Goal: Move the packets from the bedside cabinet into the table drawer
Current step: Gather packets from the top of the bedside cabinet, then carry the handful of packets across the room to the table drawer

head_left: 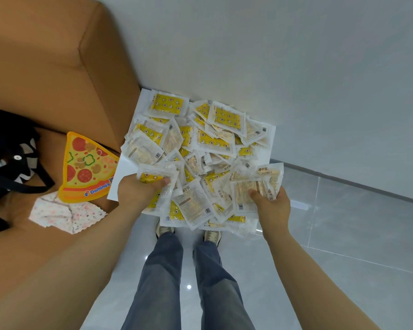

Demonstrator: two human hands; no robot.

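A heap of several small yellow-and-white packets [200, 144] covers the white top of the bedside cabinet [125, 170] against the wall. My left hand [138, 191] grips a packet [156, 173] at the heap's near left edge, thumb on top. My right hand [272, 203] holds a small stack of pale packets [255, 186] at the heap's near right corner. The table drawer is not in view.
A brown sofa [45, 67] stands to the left, touching the cabinet. On it lie a pizza-slice shaped card [88, 165], a black bag [7, 148] and a patterned cloth [65, 213]. Grey tiled floor [343, 234] lies to the right; my legs and shoes are below the cabinet.
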